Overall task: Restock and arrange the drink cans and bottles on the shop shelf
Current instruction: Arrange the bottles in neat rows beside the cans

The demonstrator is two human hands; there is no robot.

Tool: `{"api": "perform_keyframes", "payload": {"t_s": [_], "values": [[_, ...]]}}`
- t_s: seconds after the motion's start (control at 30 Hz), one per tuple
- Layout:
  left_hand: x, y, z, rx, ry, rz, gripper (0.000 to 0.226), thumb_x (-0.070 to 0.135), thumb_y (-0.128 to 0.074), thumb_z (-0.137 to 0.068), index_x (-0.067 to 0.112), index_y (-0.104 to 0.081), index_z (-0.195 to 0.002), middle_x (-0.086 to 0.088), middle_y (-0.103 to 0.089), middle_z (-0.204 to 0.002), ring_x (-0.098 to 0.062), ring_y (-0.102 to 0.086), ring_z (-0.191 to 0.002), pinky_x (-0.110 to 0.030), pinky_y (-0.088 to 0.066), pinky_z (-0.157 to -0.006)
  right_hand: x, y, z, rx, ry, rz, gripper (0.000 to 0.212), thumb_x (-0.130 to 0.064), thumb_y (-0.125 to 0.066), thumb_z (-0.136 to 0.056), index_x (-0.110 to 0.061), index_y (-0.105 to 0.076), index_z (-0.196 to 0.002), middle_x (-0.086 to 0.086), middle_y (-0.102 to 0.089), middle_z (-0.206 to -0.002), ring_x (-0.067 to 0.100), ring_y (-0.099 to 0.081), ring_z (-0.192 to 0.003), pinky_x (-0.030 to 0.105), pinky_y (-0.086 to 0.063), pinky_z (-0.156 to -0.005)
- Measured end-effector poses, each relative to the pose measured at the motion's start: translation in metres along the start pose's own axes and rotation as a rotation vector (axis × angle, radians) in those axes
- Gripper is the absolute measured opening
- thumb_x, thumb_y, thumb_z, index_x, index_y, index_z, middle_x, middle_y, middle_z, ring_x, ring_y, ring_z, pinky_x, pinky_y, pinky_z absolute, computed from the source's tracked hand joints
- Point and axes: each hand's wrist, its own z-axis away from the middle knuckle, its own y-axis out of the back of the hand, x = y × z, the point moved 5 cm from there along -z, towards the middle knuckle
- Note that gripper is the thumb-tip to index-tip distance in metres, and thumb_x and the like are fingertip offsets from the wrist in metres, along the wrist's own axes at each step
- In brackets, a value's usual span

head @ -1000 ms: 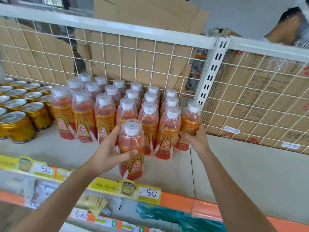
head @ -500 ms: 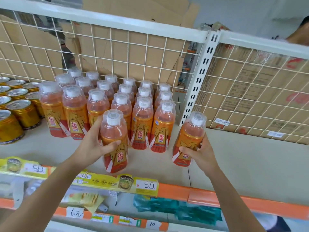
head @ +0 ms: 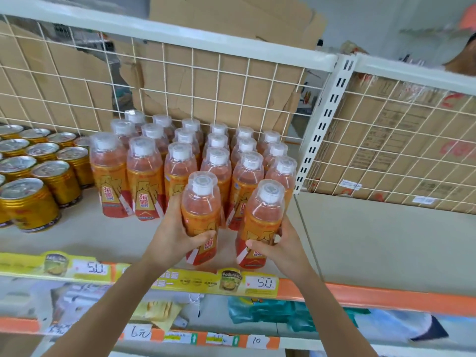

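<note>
Arranging: my left hand [head: 175, 238] grips the left bottle [head: 201, 207], right hand [head: 283, 249] the right bottle [head: 265, 215], fronting the bottle block [head: 144, 176]; next, I'd seat both flush.

Orange drink bottles and gold cans on shop shelf [head: 360, 240].
Left bottle [head: 199, 215] and right bottle [head: 262, 222], white-capped, slightly tilted, side by side at front, gripped by left hand [head: 175, 235] and right hand [head: 280, 248]. Bottle rows [head: 144, 176] upright behind; cans [head: 28, 202] at left.
</note>
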Motion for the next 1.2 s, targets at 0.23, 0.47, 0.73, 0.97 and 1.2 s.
{"api": "perform_keyframes", "payload": {"t_s": [0.23,0.47,0.73,0.97,1.2], "values": [[-0.018,0.070,0.000,-0.122,-0.009,-0.013,0.092,0.036,-0.086,-0.060,0.041,-0.028,-0.131,0.028,-0.055,-0.117,0.006,-0.053,-0.110,-0.016,-0.045,-0.091,-0.026,-0.094,-0.010,-0.015,0.034,0.021,0.077,-0.022,-0.084,-0.065,-0.048,-0.036,-0.119,-0.013,-0.060,-0.118,-0.001,-0.058,-0.107,0.019,-0.048,-0.090],[-0.039,0.139,-0.003,-0.199,0.004,-0.124,0.094,0.032,-0.077,-0.066,0.035,-0.018,-0.138,0.029,-0.045,-0.116,0.028,-0.045,-0.099,0.002,-0.039,-0.078,-0.054,-0.167,-0.013,-0.019,0.059,-0.034,0.074,-0.016,-0.081,-0.071,-0.038,-0.035,-0.124,-0.020,-0.056,-0.115,-0.015,-0.053,-0.104,0.003,-0.041,-0.081],[-0.056,0.192,-0.009,-0.205,-0.034,-0.099,0.084,0.042,-0.076,-0.062,0.056,-0.023,-0.125,0.039,-0.047,-0.120,0.020,-0.045,-0.109,-0.009,-0.041,-0.084,-0.068,-0.222,-0.019,0.025,0.037,-0.014,0.072,-0.025,-0.078,-0.075,-0.037,-0.033,-0.131,-0.016,-0.055,-0.120,-0.018,-0.050,-0.104,0.001,-0.039,-0.081],[-0.066,0.202,-0.011,-0.194,-0.069,0.041,0.086,0.066,-0.067,-0.065,0.059,-0.018,-0.136,0.028,-0.037,-0.140,0.008,-0.038,-0.128,-0.011,-0.039,-0.096,-0.072,-0.247,-0.021,0.211,0.031,0.068,0.090,-0.056,-0.066,-0.065,-0.021,-0.032,-0.141,-0.001,-0.047,-0.134,0.012,-0.048,-0.123,0.037,-0.045,-0.099],[-0.111,0.173,0.009,-0.286,0.125,0.169,0.100,0.049,-0.082,-0.058,0.031,-0.023,-0.138,0.016,-0.052,-0.125,0.011,-0.051,-0.111,-0.006,-0.044,-0.084,-0.054,-0.257,-0.017,0.181,-0.067,0.031,0.098,-0.045,-0.075,-0.059,-0.022,-0.025,-0.140,-0.004,-0.056,-0.123,0.009,-0.057,-0.111,0.037,-0.048,-0.097]]}}
